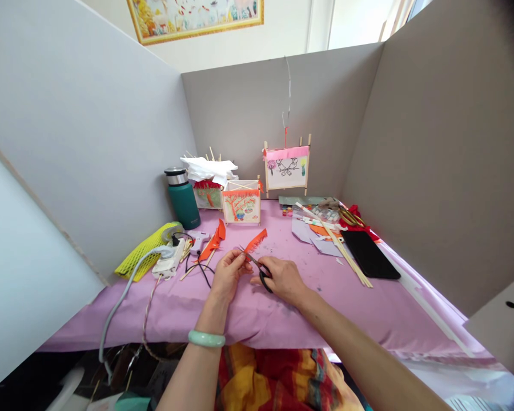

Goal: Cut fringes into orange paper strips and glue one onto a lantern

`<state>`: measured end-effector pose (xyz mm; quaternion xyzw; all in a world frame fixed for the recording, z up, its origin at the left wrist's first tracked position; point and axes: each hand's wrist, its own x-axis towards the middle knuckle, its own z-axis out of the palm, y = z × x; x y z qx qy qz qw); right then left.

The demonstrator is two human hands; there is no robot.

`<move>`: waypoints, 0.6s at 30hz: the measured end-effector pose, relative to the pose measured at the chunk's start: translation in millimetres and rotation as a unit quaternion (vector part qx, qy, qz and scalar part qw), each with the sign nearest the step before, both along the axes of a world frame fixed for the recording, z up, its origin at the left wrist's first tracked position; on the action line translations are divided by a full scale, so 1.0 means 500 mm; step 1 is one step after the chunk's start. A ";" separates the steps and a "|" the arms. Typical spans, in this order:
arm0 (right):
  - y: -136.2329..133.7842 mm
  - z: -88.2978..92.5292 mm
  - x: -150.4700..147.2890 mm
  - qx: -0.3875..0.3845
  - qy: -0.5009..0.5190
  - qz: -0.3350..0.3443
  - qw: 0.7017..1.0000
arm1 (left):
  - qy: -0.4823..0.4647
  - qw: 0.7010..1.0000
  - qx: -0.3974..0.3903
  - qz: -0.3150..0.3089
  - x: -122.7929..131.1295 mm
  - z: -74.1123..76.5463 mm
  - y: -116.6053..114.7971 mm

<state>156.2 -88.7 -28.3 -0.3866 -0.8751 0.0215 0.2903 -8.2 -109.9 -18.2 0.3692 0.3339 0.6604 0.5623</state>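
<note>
Orange fringed strip sits just beyond the fingertips of the left hand, which appears to pinch its near end, while its far end sticks out unsupported, away from the body. The right hand is closed around the handles of the scissors, their blades lying across the strip right beside the left fingertips. The two hands work close together, but each has its own hold.

The strip looks like thin paper or fine cloth; I cannot tell which. Either way it should be almost weightless, limp and easily torn, more likely to flutter or fold than to slip. The solid, uncut edge seems the best place to grip, since the narrow fringe would probably crease or rip under pressure.

Beneath the hands, the table is draped in lilac, soft-looking and lightly rumpled, with small dark marks near the strip. Left of the hands lie a crumpled orange piece and a white power strip; farther off stands a green bottle. Straight beyond is a square lantern with a drawn panel. To the right are thin sticks and a black phone-like slab. Grey partitions enclose the place on three sides.
</note>
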 end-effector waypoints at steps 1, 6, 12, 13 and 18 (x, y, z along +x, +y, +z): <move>0.000 0.000 0.000 0.000 0.000 0.000 1.000 | 0.000 1.000 0.000 0.000 0.000 0.000 0.000; 0.001 0.001 0.000 -0.003 0.001 0.000 1.000 | 0.000 1.000 -0.001 0.001 0.000 -0.001 0.000; 0.000 0.002 0.000 -0.003 0.003 0.000 1.000 | -0.006 1.000 -0.003 0.002 0.001 0.001 -0.001; 0.000 0.002 0.000 -0.002 0.004 0.000 1.000 | -0.008 1.000 -0.003 0.004 0.001 0.002 -0.002; -0.003 0.004 -0.001 0.001 0.009 -0.003 1.000 | -0.024 1.000 -0.003 0.018 0.003 0.006 -0.005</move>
